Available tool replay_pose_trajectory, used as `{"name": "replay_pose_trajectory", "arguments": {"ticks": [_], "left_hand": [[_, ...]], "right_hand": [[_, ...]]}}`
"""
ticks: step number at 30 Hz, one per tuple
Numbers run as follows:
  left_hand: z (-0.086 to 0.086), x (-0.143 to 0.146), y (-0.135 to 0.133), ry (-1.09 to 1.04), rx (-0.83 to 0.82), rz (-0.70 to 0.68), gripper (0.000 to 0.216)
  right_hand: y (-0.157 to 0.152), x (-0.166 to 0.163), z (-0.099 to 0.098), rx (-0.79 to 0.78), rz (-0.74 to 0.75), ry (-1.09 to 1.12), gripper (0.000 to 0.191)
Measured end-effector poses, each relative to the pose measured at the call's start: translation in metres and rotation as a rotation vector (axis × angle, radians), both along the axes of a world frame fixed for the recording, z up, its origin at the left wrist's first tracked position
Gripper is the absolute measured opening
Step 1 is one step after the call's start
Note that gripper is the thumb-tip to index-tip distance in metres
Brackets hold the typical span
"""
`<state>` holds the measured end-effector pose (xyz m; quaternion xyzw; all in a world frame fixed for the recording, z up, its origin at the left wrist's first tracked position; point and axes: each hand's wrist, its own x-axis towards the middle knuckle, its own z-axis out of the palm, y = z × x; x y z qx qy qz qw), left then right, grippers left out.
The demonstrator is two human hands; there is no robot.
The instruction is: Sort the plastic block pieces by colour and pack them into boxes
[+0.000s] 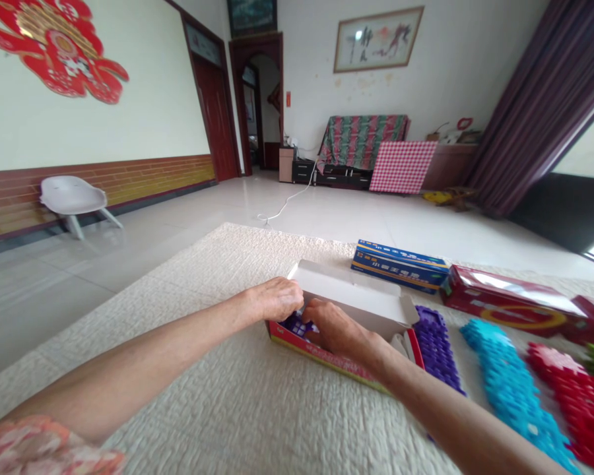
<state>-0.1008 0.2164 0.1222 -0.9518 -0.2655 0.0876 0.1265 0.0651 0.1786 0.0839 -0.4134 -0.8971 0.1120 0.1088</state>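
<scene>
An open red box (327, 356) with a raised white lid (356, 297) lies on the cream quilted cover (218, 369). Both hands reach into its left end. My left hand (276, 298) curls its fingers over a purple piece (297, 325) inside the box. My right hand (337, 330) rests in the box beside it, its fingers bent down onto the same purple piece; their tips are hidden.
Right of the box lie a purple mat (438, 346), a turquoise mat (512, 389) and a red mat (574, 396). A blue carton (400, 264) and a long red carton (515, 303) lie behind. A white chair (74, 198) stands by the left wall.
</scene>
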Motion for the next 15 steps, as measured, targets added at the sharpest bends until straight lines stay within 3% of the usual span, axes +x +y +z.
{"name": "replay_pose_trajectory", "arguments": {"ticks": [4,8,12,15], "left_hand": [[0.000,0.001,0.000,-0.040,-0.018,0.019,0.020],[0.004,0.000,0.000,-0.041,-0.031,0.013,0.019],[0.015,0.004,-0.013,-0.177,0.008,-0.068,0.023],[0.021,0.014,-0.031,-0.336,0.013,-0.155,0.028]], "right_hand": [[0.002,0.004,0.001,0.039,-0.005,0.042,0.012],[-0.006,0.016,0.017,0.055,-0.078,0.097,0.014],[-0.035,0.056,0.042,0.162,-0.200,0.255,0.015],[-0.068,0.097,0.051,0.237,-0.333,0.310,0.016]]}}
